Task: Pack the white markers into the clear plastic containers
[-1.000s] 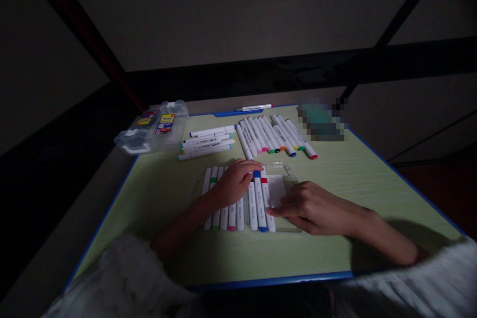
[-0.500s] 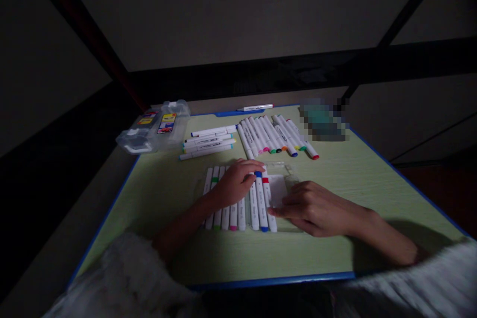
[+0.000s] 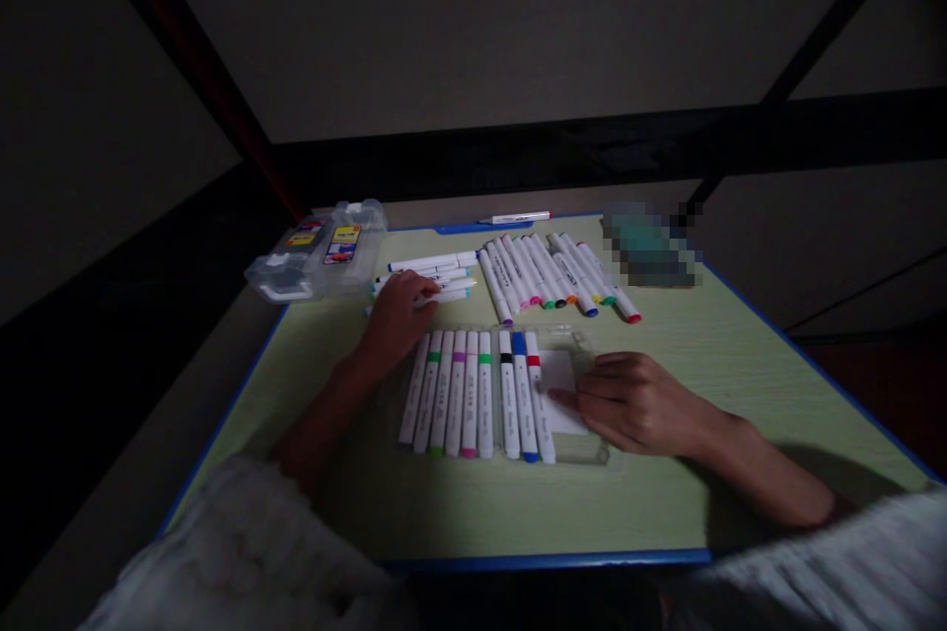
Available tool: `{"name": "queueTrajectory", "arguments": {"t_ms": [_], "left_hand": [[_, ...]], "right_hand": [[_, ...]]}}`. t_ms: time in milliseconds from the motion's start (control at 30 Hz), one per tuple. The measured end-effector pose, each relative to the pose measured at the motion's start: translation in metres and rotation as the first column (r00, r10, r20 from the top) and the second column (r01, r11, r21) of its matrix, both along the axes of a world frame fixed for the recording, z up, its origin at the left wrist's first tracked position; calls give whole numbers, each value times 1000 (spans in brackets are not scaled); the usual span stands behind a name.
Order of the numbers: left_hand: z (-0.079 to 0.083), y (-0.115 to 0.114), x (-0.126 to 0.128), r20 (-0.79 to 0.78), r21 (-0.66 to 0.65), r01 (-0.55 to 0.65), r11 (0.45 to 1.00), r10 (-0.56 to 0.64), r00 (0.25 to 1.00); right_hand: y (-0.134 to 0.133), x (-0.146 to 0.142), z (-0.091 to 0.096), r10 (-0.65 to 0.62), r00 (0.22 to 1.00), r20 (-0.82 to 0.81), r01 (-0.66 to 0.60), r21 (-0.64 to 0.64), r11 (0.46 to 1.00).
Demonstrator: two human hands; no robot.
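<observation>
My left hand (image 3: 403, 311) lies over a small group of white markers (image 3: 436, 261) on the left, fingers slightly bent and apart, touching the upper ones; its fingertips are partly hidden among them. My right hand (image 3: 636, 404) hovers at the right side of a clear plastic case (image 3: 603, 454), index finger stretched out above a white card (image 3: 560, 380), other fingers loosely curled and holding nothing visible. Inside the case stands a row of white markers (image 3: 471, 394) with coloured bands, split by a divider. The marker with the red band (image 3: 541, 394) is rightmost and slightly tilted.
Behind the case lies a second row of white markers (image 3: 529, 266) with coloured ends. A single marker (image 3: 522, 217) rests at the table's back edge. A clear handled box (image 3: 296, 266) stands at back left, a blurred greenish object (image 3: 647, 246) at back right.
My left hand has left the markers in the case and moved up and left to the loose group. My right hand has drawn slightly right, its fingertip off the red-banded marker.
</observation>
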State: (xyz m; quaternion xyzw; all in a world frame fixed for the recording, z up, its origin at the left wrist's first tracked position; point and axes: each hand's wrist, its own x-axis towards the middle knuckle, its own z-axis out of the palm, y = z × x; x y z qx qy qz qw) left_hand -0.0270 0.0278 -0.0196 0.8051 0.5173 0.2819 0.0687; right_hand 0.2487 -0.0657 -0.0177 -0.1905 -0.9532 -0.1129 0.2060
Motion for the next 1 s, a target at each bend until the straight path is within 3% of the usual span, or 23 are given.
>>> {"name": "queueTrajectory", "arguments": {"t_ms": [133, 333, 733, 1000], "left_hand": [[-4, 11, -21, -156, 22, -79, 997, 82, 984], [-10, 13, -25, -236, -19, -102, 995, 95, 967], [-13, 14, -25, -240, -20, -105, 994, 97, 966], [-13, 14, -24, -265, -43, -42, 998, 30, 964]], "right_hand": [[1, 1, 0, -18, 999, 29, 18, -7, 1000], [3, 2, 1, -34, 999, 23, 34, 11, 999], [6, 4, -2, -36, 998, 50, 38, -31, 999], [7, 3, -1, -44, 999, 30, 45, -23, 999]]}}
